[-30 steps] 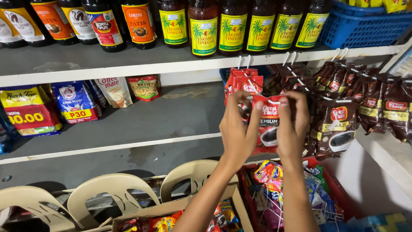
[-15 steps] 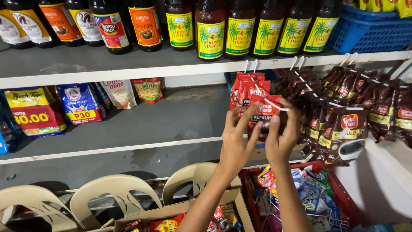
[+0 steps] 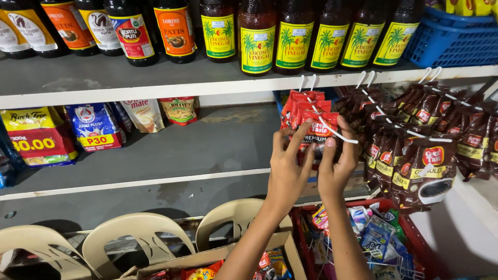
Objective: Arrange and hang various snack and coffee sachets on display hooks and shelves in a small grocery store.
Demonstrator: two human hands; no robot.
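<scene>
Nearest, below the white peg hook, a cardboard box and a red basket of small packets sit under the raised forearms, with beige plastic chairs stacked to the left of them. Both hands are lifted to the hook. The left hand has its fingers spread up against the front red coffee sachet, the thumb behind it; the right hand pinches the same sachet from the other side, fingertips curled at the wire. The sachet hangs at the hook's front end, more red sachets behind it. Right of the hook, dark brown coffee sachets hang on neighbouring pegs. Above the hook, the grey shelf carries a row of vinegar bottles.
</scene>
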